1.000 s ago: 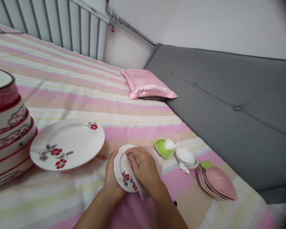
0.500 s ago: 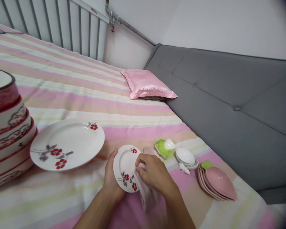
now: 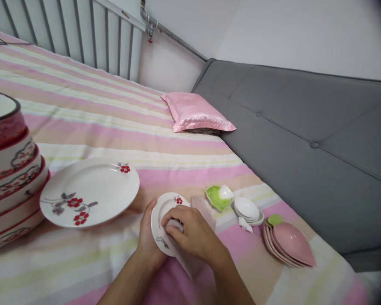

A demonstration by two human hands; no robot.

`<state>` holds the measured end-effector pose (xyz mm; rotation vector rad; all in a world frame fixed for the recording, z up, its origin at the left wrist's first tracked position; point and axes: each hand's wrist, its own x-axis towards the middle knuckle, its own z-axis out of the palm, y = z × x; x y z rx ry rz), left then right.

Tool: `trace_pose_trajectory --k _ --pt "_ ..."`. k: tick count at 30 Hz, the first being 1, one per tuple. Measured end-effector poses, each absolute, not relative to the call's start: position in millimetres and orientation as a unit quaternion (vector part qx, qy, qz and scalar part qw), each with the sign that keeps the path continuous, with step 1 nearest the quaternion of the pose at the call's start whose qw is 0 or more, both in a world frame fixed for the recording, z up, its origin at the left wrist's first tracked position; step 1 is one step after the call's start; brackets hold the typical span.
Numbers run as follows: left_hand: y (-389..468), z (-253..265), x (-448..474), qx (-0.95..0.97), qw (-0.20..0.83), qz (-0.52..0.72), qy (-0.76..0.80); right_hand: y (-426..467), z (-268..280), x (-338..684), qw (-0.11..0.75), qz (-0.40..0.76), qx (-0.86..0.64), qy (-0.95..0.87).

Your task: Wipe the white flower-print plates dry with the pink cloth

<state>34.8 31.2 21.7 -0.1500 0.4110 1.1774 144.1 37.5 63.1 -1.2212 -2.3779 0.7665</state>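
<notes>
My left hand (image 3: 150, 237) grips a small white plate (image 3: 160, 209) by its left edge, tilted up towards me. Red flowers and grey leaves decorate its rim. Bunched in the fingers of my right hand (image 3: 195, 235) is a pale pinkish cloth (image 3: 192, 264), pressed on the plate's middle. The cloth hangs down over the plate's lower right and hides part of the pattern. Left of my hands, a large white plate (image 3: 104, 197) with the same red flowers lies on the striped bedspread (image 3: 92, 271).
Several patterned bowls (image 3: 15, 190) form a tall stack at the left edge. To the right lie a green leaf-shaped dish (image 3: 217, 199), small white dishes (image 3: 247, 208) and stacked pink dishes (image 3: 294, 243). A pink pillow (image 3: 198, 112) rests against the grey headboard (image 3: 292, 127).
My right hand has moved the cloth leftwards, from the small plate's right edge onto its middle. My left hand and the plate have stayed in place.
</notes>
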Motion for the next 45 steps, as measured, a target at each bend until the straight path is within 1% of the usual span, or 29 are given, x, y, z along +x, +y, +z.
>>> trace_pose_trajectory --k 4,9,14,19,22,25,30,35,40,45 --pt "31.2 21.3 35.5 -0.072 0.800 0.565 0.191 41.4 56.1 138.5 0.218 0.232 -0.448 -0.835" --pt "30.8 20.0 36.5 -0.087 0.786 0.565 0.234 44.9 48.6 140.5 0.216 0.188 -0.512 -0.810" --pt "30.9 22.2 37.1 -0.073 0.796 0.556 0.230 45.4 48.2 146.7 0.162 0.149 -0.585 -0.780" --pt "29.7 24.3 36.5 -0.073 0.798 0.552 0.231 42.2 54.8 154.9 0.098 0.140 -0.619 -0.767" --pt "29.5 24.1 35.9 -0.072 0.805 0.542 0.230 38.5 61.5 160.1 0.069 0.163 -0.607 -0.775" --pt "29.5 23.4 35.6 -0.070 0.809 0.539 0.224 34.9 66.6 163.3 0.065 0.207 -0.576 -0.788" --pt "29.9 20.6 35.0 -0.064 0.816 0.538 0.200 32.3 67.4 161.8 0.087 0.263 -0.512 -0.813" --pt "31.3 21.0 34.4 -0.076 0.804 0.550 0.213 33.7 66.5 152.0 0.131 0.283 -0.464 -0.829" --pt "32.0 24.7 34.3 -0.078 0.803 0.552 0.210 35.6 61.2 137.9 0.189 0.253 -0.463 -0.828" --pt "31.5 21.5 35.2 -0.091 0.795 0.562 0.209 41.1 48.8 133.0 0.216 0.194 -0.499 -0.817"
